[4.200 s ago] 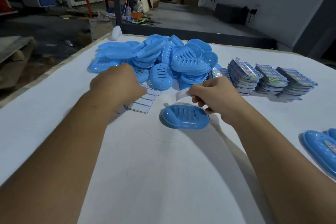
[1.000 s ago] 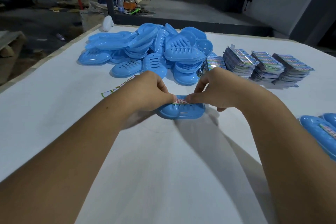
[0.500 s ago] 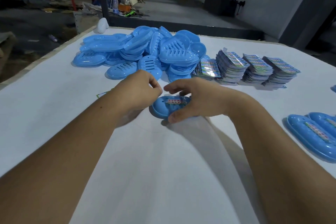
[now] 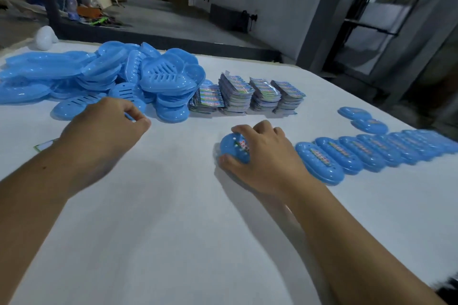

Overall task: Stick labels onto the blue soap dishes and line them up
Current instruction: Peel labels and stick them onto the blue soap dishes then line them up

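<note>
White table [image 4: 173,242] fills the foreground; grey concrete floor [image 4: 173,22] at 12 o'clock; grey wall [image 4: 272,7] and steel pillar [image 4: 319,15] at 1 o'clock; dim light

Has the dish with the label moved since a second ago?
Yes. The right hand has carried the dish rightward, away from the pile, toward the row.

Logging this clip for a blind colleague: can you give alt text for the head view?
The right hand grips a labelled blue plastic soap dish on the white table, left of a row of labelled blue dishes. The left hand reaches toward a pile of unlabelled blue dishes beside stacks of colourful label sheets.
</note>
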Demonstrator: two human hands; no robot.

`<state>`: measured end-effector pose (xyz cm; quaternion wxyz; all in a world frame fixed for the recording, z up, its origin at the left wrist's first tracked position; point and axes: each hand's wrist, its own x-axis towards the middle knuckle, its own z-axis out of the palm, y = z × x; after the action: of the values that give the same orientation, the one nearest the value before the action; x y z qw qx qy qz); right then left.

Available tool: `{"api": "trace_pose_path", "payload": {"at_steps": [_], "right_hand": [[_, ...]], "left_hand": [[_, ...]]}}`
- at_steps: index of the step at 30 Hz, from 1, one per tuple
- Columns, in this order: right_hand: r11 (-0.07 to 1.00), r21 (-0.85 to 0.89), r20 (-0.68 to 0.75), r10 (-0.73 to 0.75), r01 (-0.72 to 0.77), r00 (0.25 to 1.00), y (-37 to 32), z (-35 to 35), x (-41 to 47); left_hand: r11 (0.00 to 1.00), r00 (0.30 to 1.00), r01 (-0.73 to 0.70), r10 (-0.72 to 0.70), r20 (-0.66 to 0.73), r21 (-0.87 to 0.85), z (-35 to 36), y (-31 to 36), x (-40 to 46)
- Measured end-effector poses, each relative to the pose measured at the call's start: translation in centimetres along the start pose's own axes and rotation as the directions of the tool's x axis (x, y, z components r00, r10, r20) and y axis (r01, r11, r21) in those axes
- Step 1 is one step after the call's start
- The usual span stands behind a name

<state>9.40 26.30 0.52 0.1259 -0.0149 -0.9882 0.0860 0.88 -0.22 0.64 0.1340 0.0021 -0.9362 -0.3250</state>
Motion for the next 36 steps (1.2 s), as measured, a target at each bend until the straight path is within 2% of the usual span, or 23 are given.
{"api": "trace_pose_path", "payload": {"at_steps": [4, 7, 15, 19, 22, 25, 28, 30, 36], "right_hand": [[0.990, -0.099, 0.001, 0.097, -0.097, 0.995, 3.2, -0.7, -2.7], [0.982, -0.153, -0.027, 0.106, -0.109, 0.994, 4.8, -0.6, -4.1], [0.982, -0.109, 0.041, 0.156, -0.151, 0.987, 8.6, -1.2, -4.2], [0.984, -0.088, 0.045, 0.161, -0.157, 0.986, 10.4, -1.3, -3.6], [0.978, -0.078, 0.051, 0.197, -0.192, 0.979, 11.4, -1.5, -3.0], [0.975, -0.087, 0.069, 0.212, -0.206, 0.975, 11.5, -1.8, -2.7], [0.984, -0.042, 0.014, 0.177, -0.176, 0.984, 10.1, -1.8, -2.0], [0.995, 0.013, -0.040, 0.102, -0.102, 0.994, 8.3, -1.7, -0.7], [0.973, 0.207, 0.012, -0.105, 0.101, 0.994, 0.5, -0.3, 5.4]], "left_hand": [[0.997, 0.997, -0.071, 0.070, -0.040, -0.020, 0.4, -0.2, -0.4], [0.995, 0.990, -0.102, 0.102, -0.096, 0.002, 1.1, -1.1, -0.1], [0.987, 0.966, -0.154, 0.162, -0.201, 0.054, 4.6, -6.4, 3.5], [0.977, 0.954, -0.206, 0.212, -0.211, 0.052, 4.6, -7.9, 3.8], [0.971, 0.947, -0.225, 0.239, -0.216, 0.085, 3.9, -6.2, 2.3], [0.968, 0.946, -0.231, 0.247, -0.211, 0.099, 2.1, -1.8, -0.1], [0.969, 0.957, -0.238, 0.246, -0.152, 0.072, 0.9, 0.9, -1.7], [0.973, 0.967, -0.226, 0.230, -0.111, 0.043, 0.7, 1.4, -1.8], [0.984, 0.986, -0.165, 0.165, 0.001, 0.072, 1.2, 1.6, -1.3]]}}
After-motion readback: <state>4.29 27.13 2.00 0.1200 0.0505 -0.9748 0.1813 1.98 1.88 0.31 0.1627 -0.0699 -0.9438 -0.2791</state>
